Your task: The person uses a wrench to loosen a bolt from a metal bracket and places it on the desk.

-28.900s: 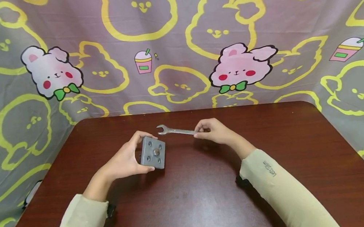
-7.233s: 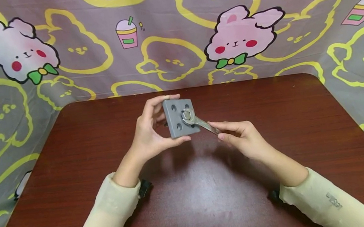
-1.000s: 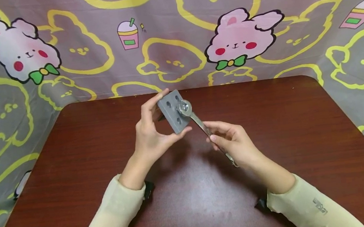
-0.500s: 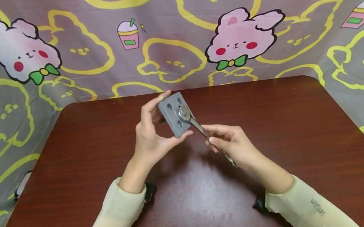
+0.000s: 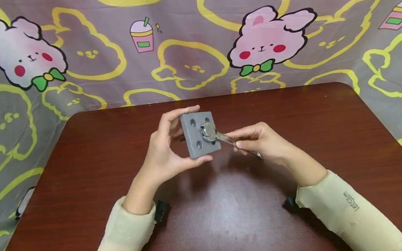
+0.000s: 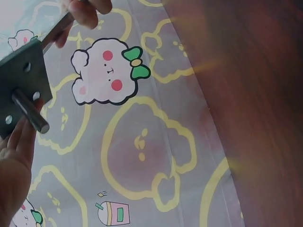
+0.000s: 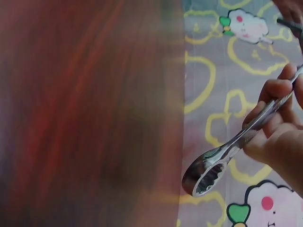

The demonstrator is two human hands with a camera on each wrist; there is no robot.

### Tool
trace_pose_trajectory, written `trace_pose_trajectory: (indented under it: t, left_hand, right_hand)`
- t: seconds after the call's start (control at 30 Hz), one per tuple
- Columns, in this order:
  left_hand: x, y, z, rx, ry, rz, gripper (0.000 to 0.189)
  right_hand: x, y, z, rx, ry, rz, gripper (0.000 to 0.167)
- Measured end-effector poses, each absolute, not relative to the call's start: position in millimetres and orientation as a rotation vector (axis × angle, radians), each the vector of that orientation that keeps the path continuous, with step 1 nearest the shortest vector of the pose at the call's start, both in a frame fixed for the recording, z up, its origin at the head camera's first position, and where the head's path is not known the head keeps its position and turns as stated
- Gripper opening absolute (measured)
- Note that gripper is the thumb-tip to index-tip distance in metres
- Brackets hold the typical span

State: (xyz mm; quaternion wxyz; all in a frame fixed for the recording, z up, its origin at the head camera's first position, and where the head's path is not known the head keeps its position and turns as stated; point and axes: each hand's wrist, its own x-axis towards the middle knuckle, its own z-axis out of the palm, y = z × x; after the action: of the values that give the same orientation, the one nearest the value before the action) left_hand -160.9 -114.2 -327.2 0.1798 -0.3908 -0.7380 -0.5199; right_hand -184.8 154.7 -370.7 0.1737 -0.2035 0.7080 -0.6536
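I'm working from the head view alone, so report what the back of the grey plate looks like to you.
Observer: The left wrist view shows a ridged metal shank standing out from the grey plate, with no nut visible on it.
Operator: Tell me whether the plate's corner holes go right through.
Observer: At least two of the holes appear to; pale light shows in them from behind.
Operator: Then describe the end of the wrench farther from the plate, past the right hand.
Observer: The right wrist view shows a closed ring there, notched around its inside.
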Motion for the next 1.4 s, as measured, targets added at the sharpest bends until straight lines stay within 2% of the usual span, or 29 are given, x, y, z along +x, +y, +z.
trace_pose_trajectory:
  t: [0.13,0.27,0.5,0.67,1.1,1.4]
  left_hand:
    - [-161,-115,-324,-1.187,-2.123,-1.528,0.1]
    - [-162,-117,-320,-1.262,-2.217,-1.519,0.098]
    - [-164,-119,-316,-1.455,-2.421,-1.648,0.094]
    - [-165,-120,-319,-1.499,-2.517,-1.692,0.092]
    - [-170,-122,-326,-1.556,-2.709,-1.718,0.087]
    - [-177,-125,-334,-1.297,-2.445,-1.656,0.093]
  right_hand:
    - [-197,163,-369,-0.657,2.042,-1.77,0.046]
    - [-208,169,-366,-0.721,2.069,-1.661,0.038]
    - [-231,176,-363,-1.109,2.013,-1.497,0.026]
    - [-241,175,-361,-1.257,1.951,-1.418,0.023]
    - [-244,172,-354,-1.346,1.972,-1.297,0.02]
    - [-230,188,-355,-1.091,2.309,-1.388,0.026]
